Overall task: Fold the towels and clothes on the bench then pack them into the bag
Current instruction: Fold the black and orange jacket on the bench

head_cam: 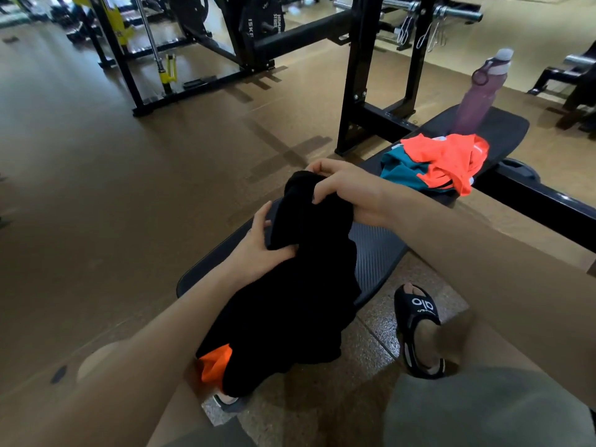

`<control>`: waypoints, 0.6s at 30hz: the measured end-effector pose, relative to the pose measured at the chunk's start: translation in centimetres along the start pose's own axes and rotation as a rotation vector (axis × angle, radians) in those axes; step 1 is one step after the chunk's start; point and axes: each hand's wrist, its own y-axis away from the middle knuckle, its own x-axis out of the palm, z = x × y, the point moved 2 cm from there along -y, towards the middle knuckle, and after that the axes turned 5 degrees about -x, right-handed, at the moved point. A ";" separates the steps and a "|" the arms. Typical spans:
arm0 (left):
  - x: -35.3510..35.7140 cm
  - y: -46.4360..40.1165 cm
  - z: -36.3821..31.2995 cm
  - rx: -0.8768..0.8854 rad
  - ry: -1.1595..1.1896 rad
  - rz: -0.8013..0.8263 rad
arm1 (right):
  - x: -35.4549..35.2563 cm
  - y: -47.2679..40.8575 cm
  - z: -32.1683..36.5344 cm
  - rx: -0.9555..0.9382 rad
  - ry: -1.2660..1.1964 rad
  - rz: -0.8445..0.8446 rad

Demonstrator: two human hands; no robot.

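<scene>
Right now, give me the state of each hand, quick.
Left hand: grip closed on the black garment, at its lower fold.
Right hand: grip closed on the same garment, fingers curled over its top edge.

Both arms are reaching forward; the left hand (258, 241) is gripping low, while the right hand (346, 188) is curling over higher up.

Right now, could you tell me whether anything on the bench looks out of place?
Yes: the orange and teal clothes lie in an unfolded heap on the bench, one orange edge hanging over its side, near the purple bottle.
</scene>
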 end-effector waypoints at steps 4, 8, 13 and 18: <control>1.1 -0.5 -2.1 0.045 0.101 -0.171 | -0.1 0.2 0.0 -0.002 0.000 0.087; 0.5 0.6 -4.0 0.160 0.149 -0.326 | -2.0 0.3 -0.8 0.043 0.010 0.066; -2.1 1.2 -3.8 0.279 -0.035 -0.429 | -4.0 1.5 -3.7 0.248 0.430 0.254; -2.1 2.2 -4.3 0.330 -0.213 -0.432 | -4.0 1.5 -4.7 0.136 1.197 0.114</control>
